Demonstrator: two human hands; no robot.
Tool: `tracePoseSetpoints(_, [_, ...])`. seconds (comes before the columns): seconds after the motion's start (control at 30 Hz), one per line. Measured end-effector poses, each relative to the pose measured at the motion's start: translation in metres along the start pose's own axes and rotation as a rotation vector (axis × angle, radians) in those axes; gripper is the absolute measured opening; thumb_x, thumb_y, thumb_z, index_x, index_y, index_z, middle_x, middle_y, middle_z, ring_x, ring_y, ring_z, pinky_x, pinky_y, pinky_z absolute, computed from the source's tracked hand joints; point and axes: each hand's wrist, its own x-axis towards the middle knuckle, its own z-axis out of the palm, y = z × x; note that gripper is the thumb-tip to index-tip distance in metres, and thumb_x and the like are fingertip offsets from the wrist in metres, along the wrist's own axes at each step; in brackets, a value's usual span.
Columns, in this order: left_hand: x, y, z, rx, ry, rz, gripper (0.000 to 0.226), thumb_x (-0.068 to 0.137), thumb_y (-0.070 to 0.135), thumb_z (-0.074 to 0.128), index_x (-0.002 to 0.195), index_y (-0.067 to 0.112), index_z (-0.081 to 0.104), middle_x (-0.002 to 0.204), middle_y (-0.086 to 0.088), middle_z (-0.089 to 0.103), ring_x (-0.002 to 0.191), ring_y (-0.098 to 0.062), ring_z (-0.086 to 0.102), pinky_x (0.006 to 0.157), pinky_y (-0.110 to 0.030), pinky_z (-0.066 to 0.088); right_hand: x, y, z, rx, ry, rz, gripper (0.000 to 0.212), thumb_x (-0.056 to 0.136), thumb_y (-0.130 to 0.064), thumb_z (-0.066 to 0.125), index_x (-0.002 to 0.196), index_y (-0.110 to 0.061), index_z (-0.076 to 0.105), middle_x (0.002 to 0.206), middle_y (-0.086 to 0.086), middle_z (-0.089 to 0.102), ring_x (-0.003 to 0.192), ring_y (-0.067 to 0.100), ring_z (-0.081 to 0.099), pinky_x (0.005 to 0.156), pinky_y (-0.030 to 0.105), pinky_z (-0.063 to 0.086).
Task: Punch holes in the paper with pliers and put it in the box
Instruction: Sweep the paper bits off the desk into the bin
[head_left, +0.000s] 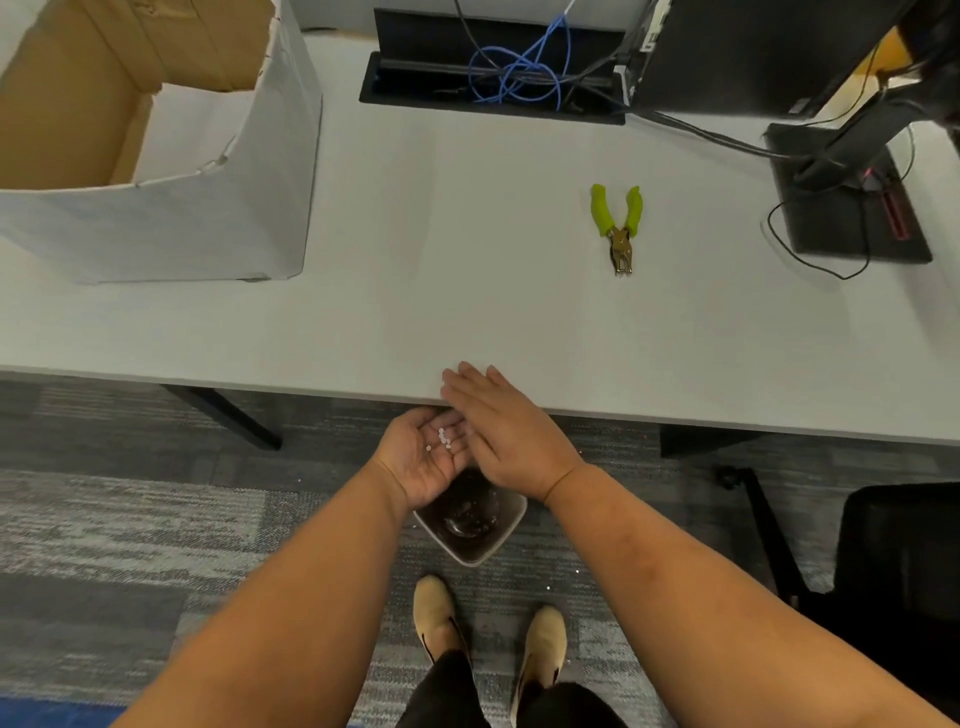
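Note:
The green-handled punch pliers (617, 227) lie alone on the white table (467, 291), right of centre. A cardboard box (156, 171) wrapped in white paper stands open at the back left, with a white sheet showing inside it. My left hand (426, 457) is cupped palm up just below the table's front edge, with several small white paper dots (444, 439) in it. My right hand (498, 423) lies flat, fingers together, across the table edge and touching the fingertips of the left. Neither hand is near the pliers.
A small bin (470, 522) with a dark liner stands on the carpet under my hands. A cable tray with blue and black cables (514, 67) runs along the back. A monitor stand and base (847, 197) sit at the right. A black chair (893, 561) is at lower right.

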Motion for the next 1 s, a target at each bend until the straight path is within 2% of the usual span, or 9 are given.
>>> tracePoseSetpoints(0.1, [0.001, -0.007, -0.010, 0.029, 0.021, 0.003, 0.043, 0.101, 0.027, 0.035, 0.106, -0.005, 0.063, 0.098, -0.022, 0.071, 0.087, -0.030, 0.072, 0.081, -0.040, 0.056, -0.004, 0.007, -0.009, 0.011, 0.038, 0.010, 0.051, 0.094, -0.010, 0.039, 0.145, -0.004, 0.040, 0.154, 0.010, 0.035, 0.146, 0.021, 0.026, 0.121, 0.026, 0.006])
tracePoseSetpoints(0.17, [0.004, -0.015, -0.017, 0.051, 0.054, 0.006, 0.046, 0.101, 0.029, 0.033, 0.116, -0.005, 0.060, 0.112, -0.022, 0.068, 0.101, -0.032, 0.068, 0.090, -0.042, 0.052, -0.004, 0.018, -0.022, -0.033, 0.093, 0.088, 0.051, 0.098, -0.010, 0.039, 0.148, -0.006, 0.034, 0.157, 0.009, 0.031, 0.147, 0.021, 0.023, 0.121, 0.027, 0.005])
tracePoseSetpoints(0.3, [0.009, -0.032, -0.026, 0.037, 0.123, 0.007, 0.049, 0.102, 0.033, 0.030, 0.118, -0.002, 0.060, 0.113, -0.022, 0.068, 0.109, -0.032, 0.062, 0.087, -0.043, 0.051, 0.001, 0.039, -0.035, -0.233, 0.065, 0.214, 0.054, 0.102, -0.024, 0.029, 0.153, -0.007, 0.020, 0.162, 0.011, 0.014, 0.150, 0.025, 0.009, 0.123, 0.041, 0.007])
tracePoseSetpoints(0.43, [0.018, -0.045, -0.034, 0.009, 0.186, 0.027, 0.053, 0.103, 0.035, 0.027, 0.122, -0.003, 0.057, 0.123, -0.022, 0.062, 0.114, -0.033, 0.058, 0.095, -0.043, 0.046, -0.001, 0.041, -0.028, -0.303, 0.046, 0.221, 0.057, 0.103, -0.031, 0.024, 0.154, -0.005, 0.015, 0.163, 0.012, 0.008, 0.151, 0.025, 0.004, 0.123, 0.042, 0.005])
tracePoseSetpoints(0.6, [0.039, -0.053, -0.053, 0.029, 0.276, 0.017, 0.058, 0.103, 0.040, 0.023, 0.125, -0.004, 0.055, 0.120, -0.022, 0.062, 0.112, -0.033, 0.057, 0.102, -0.042, 0.040, -0.003, 0.040, -0.022, -0.375, 0.119, 0.219, 0.056, 0.101, -0.031, 0.023, 0.151, -0.005, 0.026, 0.160, 0.013, 0.021, 0.149, 0.026, 0.016, 0.122, 0.043, 0.014])
tracePoseSetpoints(0.7, [0.063, -0.056, -0.070, 0.064, 0.322, 0.017, 0.061, 0.103, 0.040, 0.020, 0.126, -0.005, 0.053, 0.122, -0.022, 0.060, 0.123, -0.033, 0.052, 0.110, -0.042, 0.035, -0.002, 0.042, -0.013, -0.415, 0.199, 0.216, 0.057, 0.098, -0.031, 0.023, 0.145, -0.004, 0.038, 0.155, 0.013, 0.035, 0.144, 0.028, 0.030, 0.119, 0.045, 0.024])
tracePoseSetpoints(0.8, [0.089, -0.060, -0.086, 0.138, 0.370, -0.010, 0.062, 0.103, 0.039, 0.018, 0.125, -0.006, 0.054, 0.134, -0.021, 0.054, 0.131, -0.032, 0.046, 0.115, -0.043, 0.029, -0.001, 0.044, -0.006, -0.415, 0.287, 0.206, 0.054, 0.097, -0.030, 0.027, 0.141, -0.003, 0.046, 0.150, 0.014, 0.043, 0.140, 0.028, 0.038, 0.116, 0.046, 0.029])
tracePoseSetpoints(0.9, [0.112, -0.066, -0.100, 0.214, 0.396, -0.034, 0.062, 0.101, 0.043, 0.019, 0.124, -0.002, 0.055, 0.137, -0.018, 0.048, 0.125, -0.027, 0.047, 0.112, -0.041, 0.029, -0.001, 0.047, 0.000, -0.449, 0.360, 0.176, 0.053, 0.097, -0.029, 0.028, 0.137, -0.002, 0.050, 0.146, 0.015, 0.047, 0.137, 0.029, 0.042, 0.113, 0.047, 0.034])
tracePoseSetpoints(1.0, [0.132, -0.070, -0.113, 0.235, 0.415, -0.059, 0.065, 0.097, 0.050, 0.024, 0.136, 0.003, 0.047, 0.143, -0.021, 0.043, 0.129, -0.028, 0.044, 0.111, -0.042, 0.030, 0.000, 0.051, 0.003, -0.477, 0.413, 0.154, 0.053, 0.097, -0.029, 0.028, 0.137, -0.002, 0.051, 0.145, 0.015, 0.049, 0.136, 0.029, 0.044, 0.112, 0.047, 0.035])
